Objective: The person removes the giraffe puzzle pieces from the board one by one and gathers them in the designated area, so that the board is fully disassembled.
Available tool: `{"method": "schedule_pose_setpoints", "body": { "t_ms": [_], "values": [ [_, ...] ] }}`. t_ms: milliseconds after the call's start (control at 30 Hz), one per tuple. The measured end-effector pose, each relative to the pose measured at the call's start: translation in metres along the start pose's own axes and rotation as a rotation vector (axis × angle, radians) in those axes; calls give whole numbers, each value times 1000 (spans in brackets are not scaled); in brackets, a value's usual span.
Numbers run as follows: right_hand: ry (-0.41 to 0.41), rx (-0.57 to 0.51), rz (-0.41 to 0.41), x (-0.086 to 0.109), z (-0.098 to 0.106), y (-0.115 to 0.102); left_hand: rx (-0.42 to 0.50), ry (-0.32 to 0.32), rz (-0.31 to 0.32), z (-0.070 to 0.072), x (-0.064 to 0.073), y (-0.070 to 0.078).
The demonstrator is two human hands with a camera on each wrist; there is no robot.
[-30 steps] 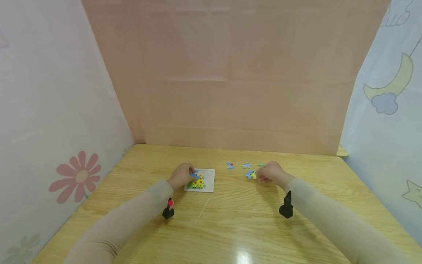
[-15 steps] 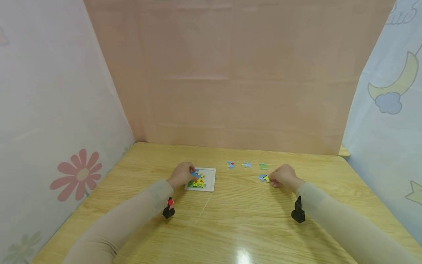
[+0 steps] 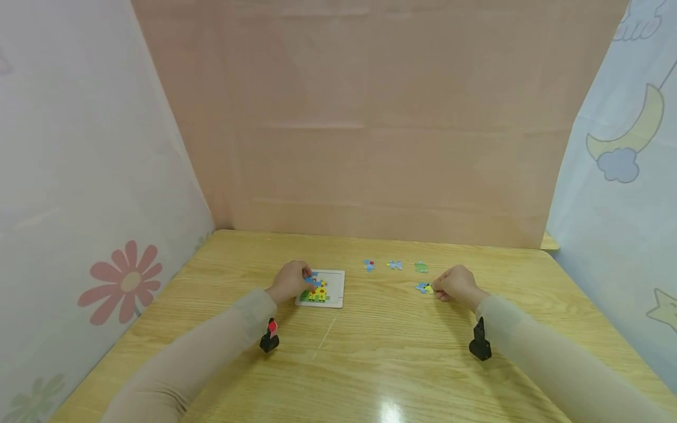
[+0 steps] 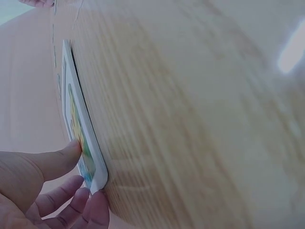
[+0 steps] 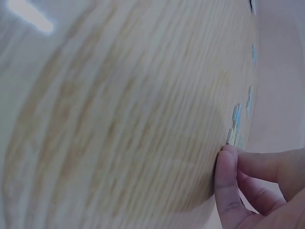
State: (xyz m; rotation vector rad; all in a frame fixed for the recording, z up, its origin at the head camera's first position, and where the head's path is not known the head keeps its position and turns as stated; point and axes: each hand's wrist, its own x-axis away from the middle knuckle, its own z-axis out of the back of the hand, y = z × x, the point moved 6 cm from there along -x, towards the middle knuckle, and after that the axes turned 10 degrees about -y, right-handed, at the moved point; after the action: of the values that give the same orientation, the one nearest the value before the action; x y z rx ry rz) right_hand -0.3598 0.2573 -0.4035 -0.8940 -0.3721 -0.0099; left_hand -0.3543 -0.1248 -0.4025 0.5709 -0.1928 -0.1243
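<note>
My left hand (image 3: 291, 281) grips the left side of a white puzzle tray (image 3: 337, 291). In the left wrist view its thumb (image 4: 66, 155) presses on the picture, with the other fingers curled at the tray's edge. A yellow giraffe (image 3: 319, 292) on blue and green fills the tray's left part; the right part is bare white. Farther right, my right hand (image 3: 456, 283) pinches a blue-and-yellow puzzle piece (image 3: 424, 288) by its right end, close to the tabletop. The fingertips hide that end of the piece.
Behind the held piece lie three loose puzzle pieces in a row: blue with a red spot (image 3: 369, 265), pale blue with a yellow tip (image 3: 394, 265), and green (image 3: 421, 267). They lie on a wooden table (image 3: 370, 352). A tan backdrop (image 3: 370, 147) rises behind.
My right hand has moved right and slightly nearer with the puzzle piece, uncovering the green piece. In the last half second it has hardly moved. My left hand stays on the tray.
</note>
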Motion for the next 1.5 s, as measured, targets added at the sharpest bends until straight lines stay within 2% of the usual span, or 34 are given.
{"method": "schedule_pose_setpoints", "body": {
  "t_ms": [200, 467, 600, 867, 1033, 1300, 1500],
  "values": [
    [7, -18, -29, -4, 1, 5, 15, -17, 14, -1, 0, -1],
    [40, -56, -33, -5, 2, 6, 33, -35, -28, 0, 1, -1],
    [50, -96, -26, -6, 0, 4, 45, -27, -26, 0, 1, -3],
    [69, -115, 22, -2, -7, -15, 41, -7, -33, 1, 3, 3],
    [88, -127, 57, -2, -10, -28, 19, -4, -34, 0, -1, 6],
    [80, -106, 38, -13, -22, -43, 43, -15, -33, -4, -8, -1],
    [70, -107, 50, -23, -33, -56, 13, -40, -39, -1, -5, 0]
  ]
}}
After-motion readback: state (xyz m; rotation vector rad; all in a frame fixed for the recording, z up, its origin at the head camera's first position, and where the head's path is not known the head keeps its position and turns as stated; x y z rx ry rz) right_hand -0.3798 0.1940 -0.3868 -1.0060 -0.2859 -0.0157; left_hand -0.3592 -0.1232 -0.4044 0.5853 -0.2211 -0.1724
